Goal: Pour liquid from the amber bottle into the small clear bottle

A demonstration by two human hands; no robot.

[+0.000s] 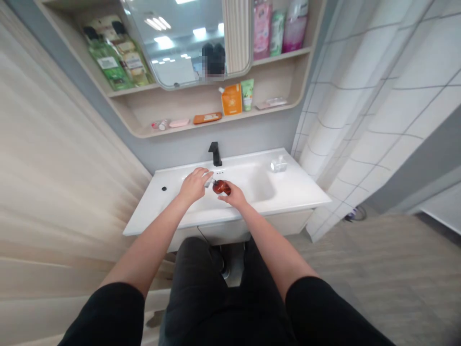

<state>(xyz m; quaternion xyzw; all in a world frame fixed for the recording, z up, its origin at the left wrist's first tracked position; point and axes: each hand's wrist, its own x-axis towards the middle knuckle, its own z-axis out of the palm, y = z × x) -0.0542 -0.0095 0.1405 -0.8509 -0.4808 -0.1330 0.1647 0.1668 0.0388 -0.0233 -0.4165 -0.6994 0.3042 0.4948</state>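
Observation:
My right hand [236,195] is closed round a reddish-brown, see-through bottle [218,187], held tilted over the sink [257,185] with its dark neck towards the left. My left hand [194,185] has its fingers closed on a small clear item [208,182], close to the bottle's neck. What that clear item is, and whether it touches the neck, I cannot make out. Behind both hands stands a black faucet [215,154].
On the counter's right side stands a clear bottle [278,165]; a black round fitting [164,189] is at left. Above hangs a mirror cabinet [173,103] with bottles, an orange pouch [231,100] and a green tube [247,94]. Curtains [65,158] flank the sink.

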